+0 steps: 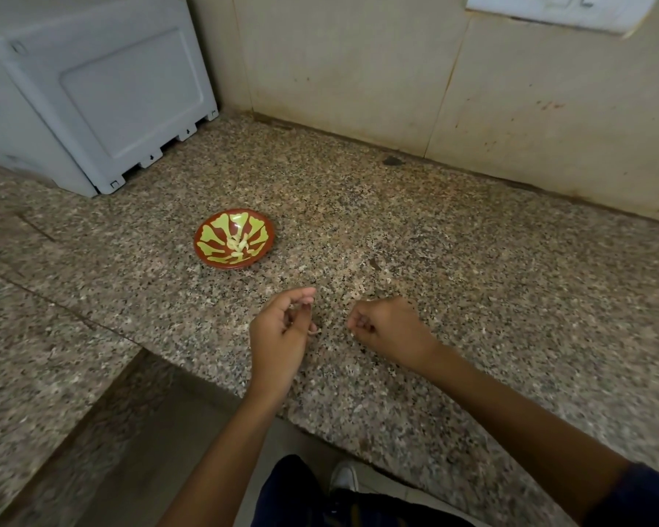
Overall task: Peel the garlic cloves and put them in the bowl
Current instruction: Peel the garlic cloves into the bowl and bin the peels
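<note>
Peeled garlic cloves (238, 243) are seen inside the red-and-yellow bowl (206, 248) on the speckled tabletop (453, 241). Nearer than the bowl, the left hand (282, 329) and right hand (387, 329) are held apart, fingers curled; whether anything is pinched cannot be told.

A bowl (233, 239) sits on a counter (453, 260), with peeled garlic cloves (239, 244) lying in its middle. Behind and to the left of the bowl an appliance (92, 89) stands in the corner against the wall (358, 62). In front of the bowl, the left hand (282, 329) and right hand (389, 329) hover side by side, apart
</note>
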